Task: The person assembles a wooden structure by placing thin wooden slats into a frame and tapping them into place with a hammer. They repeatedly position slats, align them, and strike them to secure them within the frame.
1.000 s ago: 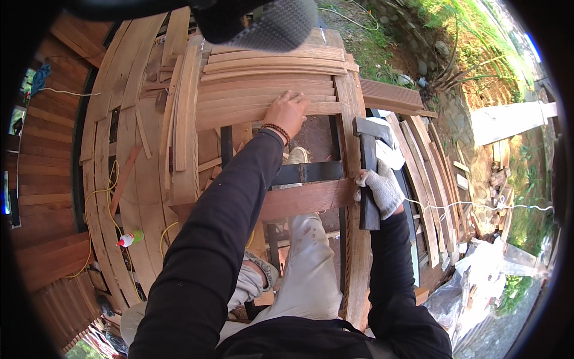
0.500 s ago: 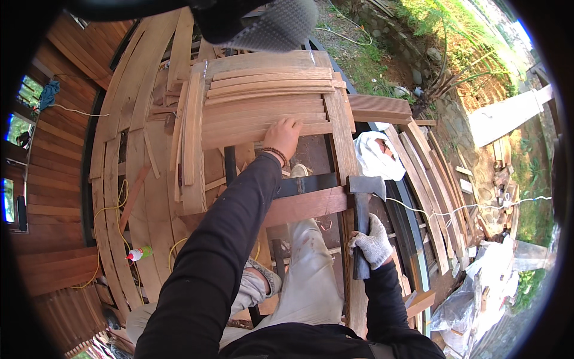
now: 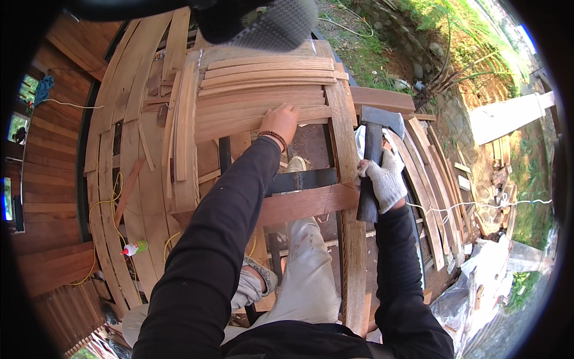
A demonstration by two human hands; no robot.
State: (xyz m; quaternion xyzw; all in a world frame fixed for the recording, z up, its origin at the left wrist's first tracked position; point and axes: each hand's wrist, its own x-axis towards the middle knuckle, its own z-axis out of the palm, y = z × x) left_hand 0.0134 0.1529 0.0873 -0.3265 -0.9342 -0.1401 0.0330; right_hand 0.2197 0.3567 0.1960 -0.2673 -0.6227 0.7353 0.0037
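Observation:
My left hand point(image 3: 279, 124), bare with a beaded bracelet at the wrist, is closed over the nearest wooden slat point(image 3: 227, 127) of a panel of slats laid side by side; its thumb side is partly hidden. In my right hand point(image 3: 387, 179), which wears a pale knitted glove, I grip a hatchet point(image 3: 372, 143) by its dark handle. The grey head points away from me, its blade turned right, above the right-hand beam point(image 3: 345, 143). A reddish board point(image 3: 308, 203) spans the frame between my hands and my body.
Several loose strips point(image 3: 269, 75) lie across the panel's far part. Long planks point(image 3: 140, 203) cover the left side, with a glue bottle point(image 3: 135, 248) and yellow cord. More boards point(image 3: 421, 179), a white cord and plastic sheeting point(image 3: 472, 287) lie to the right. My legs stand within the frame.
My right hand has raised the hatchet and moved it away from me, slightly right, and the head now covers part of the white bag. My left hand stays on the slat.

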